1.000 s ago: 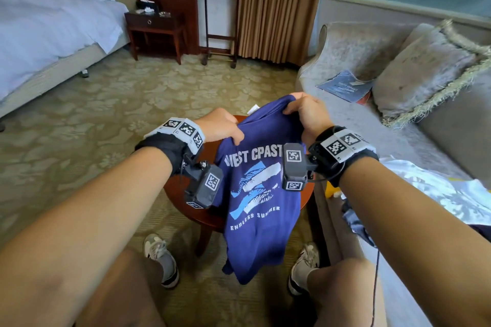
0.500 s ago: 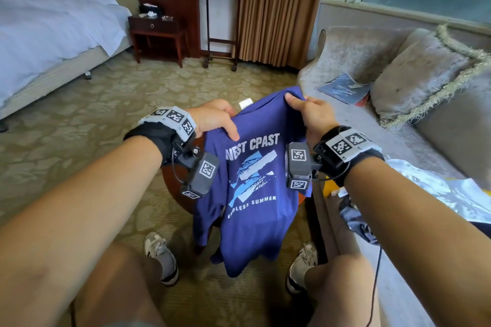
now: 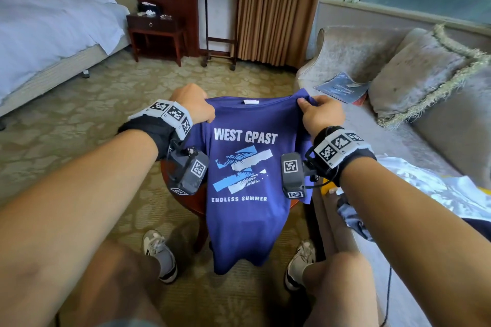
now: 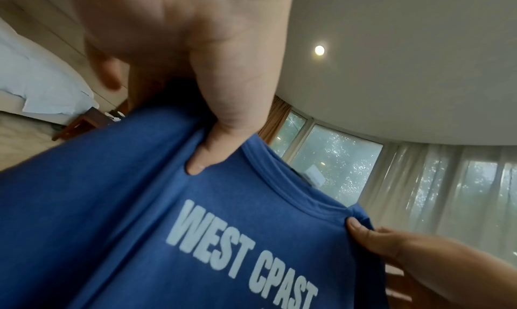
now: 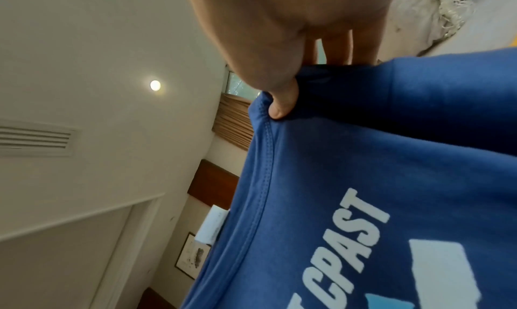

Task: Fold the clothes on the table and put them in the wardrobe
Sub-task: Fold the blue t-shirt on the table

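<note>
1. And here's the navy-blue cotton T-shirt (image 3: 247, 223) with white "WEST CPAST" lettering, pale-blue and white brush strokes and "ENDLESS SUMMER" beneath, held up by its shoulders with the print facing the person.
2. The left hand (image 3: 193, 104) pinches the shirt's left shoulder; in the left wrist view the thumb (image 4: 215, 150) presses into the fabric just beside the ribbed collar, with the other fingers tucked behind the cloth.
3. The right hand (image 3: 321, 114) grips the opposite shoulder; the right wrist view shows its thumb (image 5: 282, 106) clamped on the front, right at the collar seam, fingers behind.
4. The shirt hangs flat and stretched between the two hands, its white neck label (image 3: 251, 101) showing at the top of the collar.
5. Its body drapes over the near edge of the small round reddish-brown wooden table (image 3: 186, 198), hem dangling below the tabletop between the person's two grey-and-white trainers (image 3: 159, 255).
6. Off to the right, along the grey velvet sofa (image 3: 353, 50), lie a folded blue garment (image 3: 342, 86) at the far end, a fringed grey cushion (image 3: 419, 71), and crumpled white and dark clothes (image 3: 435, 188) near the right forearm.
7. Far left, a bed with white linen (image 3: 53, 29); beyond it a dark wooden nightstand (image 3: 156, 32) and brown pleated curtains (image 3: 276, 8).
</note>
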{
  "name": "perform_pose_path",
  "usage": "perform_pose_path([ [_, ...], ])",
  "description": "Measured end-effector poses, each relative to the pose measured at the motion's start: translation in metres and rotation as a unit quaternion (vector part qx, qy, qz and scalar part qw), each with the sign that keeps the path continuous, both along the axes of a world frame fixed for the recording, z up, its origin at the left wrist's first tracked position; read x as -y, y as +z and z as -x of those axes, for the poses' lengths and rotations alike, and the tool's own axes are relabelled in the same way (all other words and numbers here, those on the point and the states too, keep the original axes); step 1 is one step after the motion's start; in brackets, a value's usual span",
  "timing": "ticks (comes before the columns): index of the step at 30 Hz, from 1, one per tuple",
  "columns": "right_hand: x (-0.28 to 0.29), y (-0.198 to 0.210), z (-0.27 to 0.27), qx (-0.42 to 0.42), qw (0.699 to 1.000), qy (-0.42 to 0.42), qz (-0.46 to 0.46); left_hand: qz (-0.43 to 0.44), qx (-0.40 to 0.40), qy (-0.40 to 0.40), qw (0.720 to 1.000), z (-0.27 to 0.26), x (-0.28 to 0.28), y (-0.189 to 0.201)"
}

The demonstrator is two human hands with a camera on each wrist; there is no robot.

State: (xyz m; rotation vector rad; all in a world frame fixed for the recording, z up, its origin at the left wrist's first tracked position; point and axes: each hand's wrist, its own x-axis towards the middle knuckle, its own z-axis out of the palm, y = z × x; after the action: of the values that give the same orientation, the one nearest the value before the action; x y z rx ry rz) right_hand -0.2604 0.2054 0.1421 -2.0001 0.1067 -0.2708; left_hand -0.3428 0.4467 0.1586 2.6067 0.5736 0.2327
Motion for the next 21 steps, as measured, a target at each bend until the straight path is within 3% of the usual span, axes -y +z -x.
perform_pose_path([
  [7, 0.014, -0.003, 0.003, -0.050, 0.999, -0.004, -0.021, 0.034, 0.063, 0.031, 0.997, 0.001, -0.009, -0.006],
  [12, 0.023, -0.001, 0.000, -0.084, 0.995, -0.008, -0.053, 0.029, 0.005, 0.026, 0.999, 0.011, -0.014, 0.001],
  [17, 0.020, -0.005, 0.002, -0.120, 0.984, -0.027, -0.126, 0.117, -0.015, 0.020, 0.993, 0.013, -0.025, -0.002],
  [21, 0.011, -0.009, -0.004, -0.108, 0.992, 0.008, -0.068, 0.164, -0.016, 0.016, 0.986, 0.015, -0.028, -0.013],
])
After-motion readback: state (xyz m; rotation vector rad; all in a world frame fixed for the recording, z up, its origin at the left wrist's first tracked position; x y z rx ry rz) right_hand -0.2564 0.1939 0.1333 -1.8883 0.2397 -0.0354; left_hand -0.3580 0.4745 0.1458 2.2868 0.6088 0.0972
